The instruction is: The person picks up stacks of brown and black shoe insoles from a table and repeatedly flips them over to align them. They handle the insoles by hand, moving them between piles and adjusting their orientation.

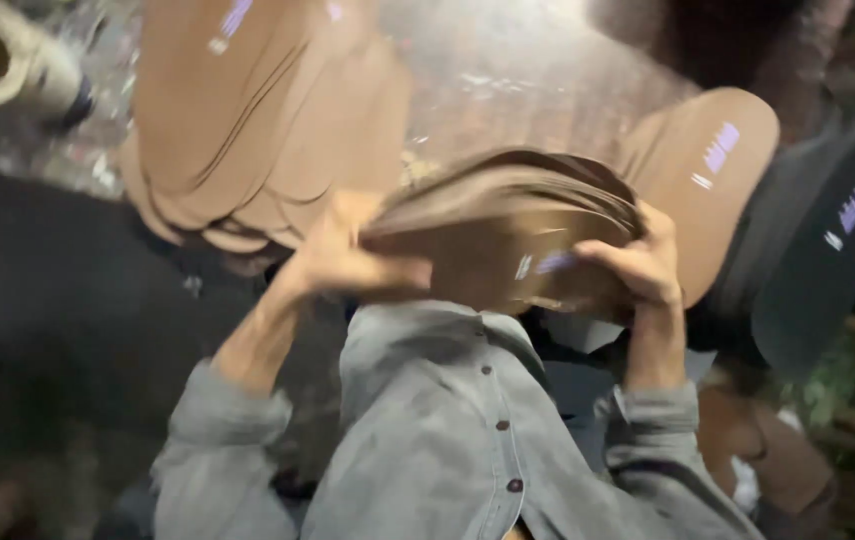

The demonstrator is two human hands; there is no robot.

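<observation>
Both hands are on one curved bundle of thin brown sheets (508,235), held up in front of your chest. Your left hand (348,262) clamps the bundle's left end, fingers closed over its edge. Your right hand (638,265) wraps the right end, fingers curled over the top, thumb underneath. The bundle bows upward between them. Behind it, on the worn brown table (508,70), lies a fanned stack of brown cut pieces (258,120). One single brown piece (713,160) sits just right of the bundle; a dark piece (828,240) lies farther right. Image blurred; finer detail unreadable.
</observation>
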